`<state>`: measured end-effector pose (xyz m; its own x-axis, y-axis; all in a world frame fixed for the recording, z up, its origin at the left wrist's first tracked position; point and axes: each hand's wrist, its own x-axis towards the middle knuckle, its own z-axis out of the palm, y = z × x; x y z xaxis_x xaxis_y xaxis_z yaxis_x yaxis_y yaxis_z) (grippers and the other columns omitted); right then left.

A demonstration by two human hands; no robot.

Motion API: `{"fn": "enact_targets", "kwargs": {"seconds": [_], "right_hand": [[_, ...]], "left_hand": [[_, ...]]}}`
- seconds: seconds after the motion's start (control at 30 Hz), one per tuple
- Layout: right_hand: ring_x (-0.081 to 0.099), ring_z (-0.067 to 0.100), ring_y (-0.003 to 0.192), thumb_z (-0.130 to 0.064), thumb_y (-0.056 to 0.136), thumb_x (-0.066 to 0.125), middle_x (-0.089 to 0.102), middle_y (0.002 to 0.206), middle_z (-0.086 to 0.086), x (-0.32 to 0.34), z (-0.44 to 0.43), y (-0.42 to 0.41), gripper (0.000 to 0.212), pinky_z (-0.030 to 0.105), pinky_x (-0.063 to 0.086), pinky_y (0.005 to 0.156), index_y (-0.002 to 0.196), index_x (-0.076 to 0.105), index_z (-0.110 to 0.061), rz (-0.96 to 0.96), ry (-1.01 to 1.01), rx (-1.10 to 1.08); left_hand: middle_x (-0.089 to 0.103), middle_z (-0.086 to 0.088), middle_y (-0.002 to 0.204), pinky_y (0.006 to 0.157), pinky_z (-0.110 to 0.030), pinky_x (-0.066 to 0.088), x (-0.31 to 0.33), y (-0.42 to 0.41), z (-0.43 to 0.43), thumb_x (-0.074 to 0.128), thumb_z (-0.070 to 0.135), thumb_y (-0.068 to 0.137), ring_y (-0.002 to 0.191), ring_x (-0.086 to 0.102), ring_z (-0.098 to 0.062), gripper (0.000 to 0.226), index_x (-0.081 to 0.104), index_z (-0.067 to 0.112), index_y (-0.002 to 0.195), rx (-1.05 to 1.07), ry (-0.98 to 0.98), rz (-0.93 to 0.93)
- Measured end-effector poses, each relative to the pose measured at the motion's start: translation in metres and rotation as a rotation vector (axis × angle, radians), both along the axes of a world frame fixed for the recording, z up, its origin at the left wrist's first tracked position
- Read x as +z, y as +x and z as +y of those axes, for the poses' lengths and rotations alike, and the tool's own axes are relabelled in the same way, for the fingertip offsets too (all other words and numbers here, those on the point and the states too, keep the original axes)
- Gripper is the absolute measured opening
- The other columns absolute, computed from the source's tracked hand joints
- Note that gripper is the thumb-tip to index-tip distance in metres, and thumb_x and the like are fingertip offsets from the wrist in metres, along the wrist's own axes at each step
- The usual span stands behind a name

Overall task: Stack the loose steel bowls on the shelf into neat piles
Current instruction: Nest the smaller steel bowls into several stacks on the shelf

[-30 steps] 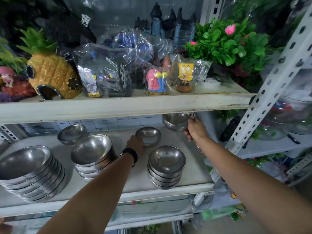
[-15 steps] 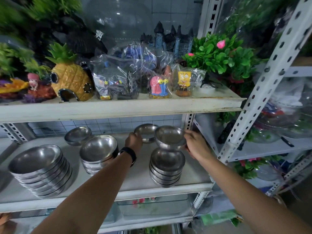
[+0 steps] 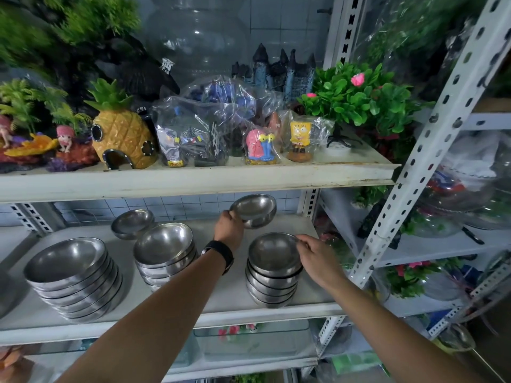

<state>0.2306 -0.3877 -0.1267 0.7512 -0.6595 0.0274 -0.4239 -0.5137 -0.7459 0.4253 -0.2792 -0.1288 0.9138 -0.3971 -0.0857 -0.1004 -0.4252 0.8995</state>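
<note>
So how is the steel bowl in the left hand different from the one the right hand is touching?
The small steel bowl in the left hand is lifted clear of the white shelf and tilted, and it is on its own. The steel bowl under the right hand sits level on top of the right-hand pile, pinched at its rim. Both are shiny, round and empty.
</note>
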Motion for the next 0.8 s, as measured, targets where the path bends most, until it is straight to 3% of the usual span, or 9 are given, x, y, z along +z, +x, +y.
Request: {"fn": "enact_targets", "kwargs": {"seconds": [0.2,0.47,0.57,0.8], "right_hand": [[0.065,0.020,0.090,-0.028,0.107,0.041,0.073,0.110,0.003,-0.007,-0.005,0.000,0.033,0.031,0.049,0.076,0.132,0.062,-0.025,0.088,-0.098,0.036],[0.064,0.021,0.085,-0.024,0.105,0.041,0.072,0.099,0.001,-0.012,-0.005,0.001,0.030,0.035,0.051,0.078,0.114,0.069,-0.021,0.064,-0.070,0.007],[0.064,0.017,0.080,-0.019,0.105,0.041,0.072,0.096,0.005,-0.014,-0.003,-0.001,0.030,0.035,0.051,0.076,0.111,0.070,-0.013,0.002,-0.035,-0.010],[0.059,0.009,0.067,-0.019,0.106,0.039,0.065,0.076,-0.007,-0.018,-0.003,0.000,0.031,0.023,0.038,0.056,0.093,0.067,-0.020,-0.052,0.011,-0.025]], "left_hand": [[0.059,-0.013,0.117,0.083,-0.033,0.040,0.011,-0.015,0.002,0.025,0.031,0.107,0.100,0.052,-0.025,0.044,0.056,0.005,0.124,-0.038,0.009,-0.068],[0.066,-0.014,0.103,0.075,-0.032,0.039,0.021,-0.027,0.013,0.033,0.027,0.103,0.094,0.057,-0.031,0.036,0.063,0.008,0.095,-0.110,0.047,-0.140],[0.066,-0.015,0.100,0.073,-0.034,0.040,0.022,-0.035,0.020,0.034,0.027,0.102,0.092,0.058,-0.032,0.036,0.063,0.007,0.095,-0.138,0.072,-0.183],[0.065,-0.017,0.095,0.078,-0.041,0.047,0.019,-0.047,0.028,0.035,0.028,0.106,0.093,0.060,-0.039,0.037,0.060,0.006,0.090,-0.177,0.170,-0.325]]}}
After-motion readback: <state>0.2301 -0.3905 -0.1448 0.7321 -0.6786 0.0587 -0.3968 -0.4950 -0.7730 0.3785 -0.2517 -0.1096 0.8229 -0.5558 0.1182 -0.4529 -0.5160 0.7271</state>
